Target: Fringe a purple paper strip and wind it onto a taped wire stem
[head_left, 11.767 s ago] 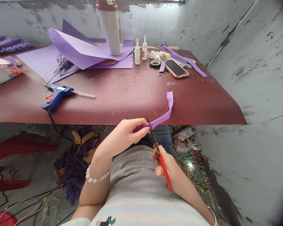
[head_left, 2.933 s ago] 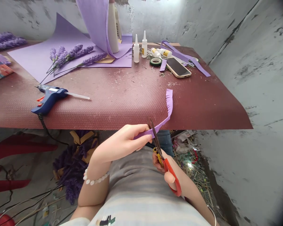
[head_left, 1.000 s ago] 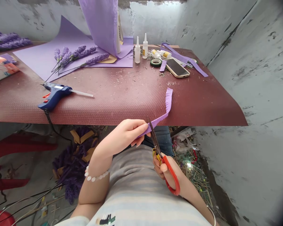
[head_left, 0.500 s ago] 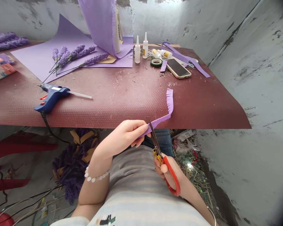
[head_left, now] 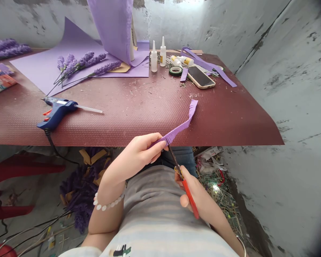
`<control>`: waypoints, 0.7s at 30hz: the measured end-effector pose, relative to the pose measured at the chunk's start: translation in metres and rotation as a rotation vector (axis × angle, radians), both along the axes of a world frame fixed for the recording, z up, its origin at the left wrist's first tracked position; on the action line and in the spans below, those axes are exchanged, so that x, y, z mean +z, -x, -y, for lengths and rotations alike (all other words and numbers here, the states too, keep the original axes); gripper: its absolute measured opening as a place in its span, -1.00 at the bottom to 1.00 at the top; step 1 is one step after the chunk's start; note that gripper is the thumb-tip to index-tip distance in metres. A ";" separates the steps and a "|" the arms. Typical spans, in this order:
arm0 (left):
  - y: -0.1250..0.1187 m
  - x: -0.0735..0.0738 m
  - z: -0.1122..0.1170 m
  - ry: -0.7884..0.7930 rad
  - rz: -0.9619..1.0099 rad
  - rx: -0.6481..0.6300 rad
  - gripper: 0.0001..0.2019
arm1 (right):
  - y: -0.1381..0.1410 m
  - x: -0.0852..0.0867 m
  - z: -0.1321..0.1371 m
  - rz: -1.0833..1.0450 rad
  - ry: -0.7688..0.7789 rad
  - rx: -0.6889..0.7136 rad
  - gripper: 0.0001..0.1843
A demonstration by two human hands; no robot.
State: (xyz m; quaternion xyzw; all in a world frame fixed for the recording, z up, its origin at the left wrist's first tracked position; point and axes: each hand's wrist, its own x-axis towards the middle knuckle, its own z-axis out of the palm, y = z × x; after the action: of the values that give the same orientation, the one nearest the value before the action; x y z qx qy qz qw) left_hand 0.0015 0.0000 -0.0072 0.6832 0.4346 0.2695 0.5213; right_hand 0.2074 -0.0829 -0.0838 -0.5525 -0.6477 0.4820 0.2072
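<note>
Looking down at a big dark red table [head_left: 224, 117] next to a gray stained wall [head_left: 289, 89], a person holds both arms out in front. On the table lies a big light purple foam sheet [head_left: 42, 71], and part of it stands up in a curve. Purple lavender flowers [head_left: 80, 62] lie on the sheet. Near them is a blue glue gun [head_left: 57, 112]. Farther right are a phone [head_left: 200, 77], two white glue bottles [head_left: 154, 59] and a small roll of green tape [head_left: 176, 70]. The left hand [head_left: 136, 151], with a white bead bracelet [head_left: 105, 203] on its wrist, pinches one end of a thin purple strip [head_left: 182, 123] between thumb and fingers. The strip sticks out over the table, with little cuts along its far end. The right hand [head_left: 195, 198] curls around red scissors [head_left: 189, 194], and their thin blades reach up just under the strip, close to the left hand
</note>
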 end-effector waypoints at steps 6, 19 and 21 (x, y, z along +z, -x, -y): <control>0.000 -0.001 0.004 -0.095 -0.134 -0.111 -0.68 | 0.003 0.007 0.002 -0.004 0.073 -0.027 -0.72; -0.001 -0.003 0.009 0.038 -0.046 -0.095 -0.69 | 0.001 -0.015 0.012 -0.265 0.060 -0.028 -0.61; 0.000 -0.002 0.010 0.061 -0.037 -0.101 -0.68 | 0.001 -0.018 0.014 -0.279 0.054 -0.029 -0.56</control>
State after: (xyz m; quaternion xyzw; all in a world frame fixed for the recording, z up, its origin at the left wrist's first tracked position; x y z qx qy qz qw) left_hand 0.0013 -0.0102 -0.0095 0.6928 0.4173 0.2168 0.5467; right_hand 0.2062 -0.0966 -0.1020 -0.4948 -0.5913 0.5685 0.2870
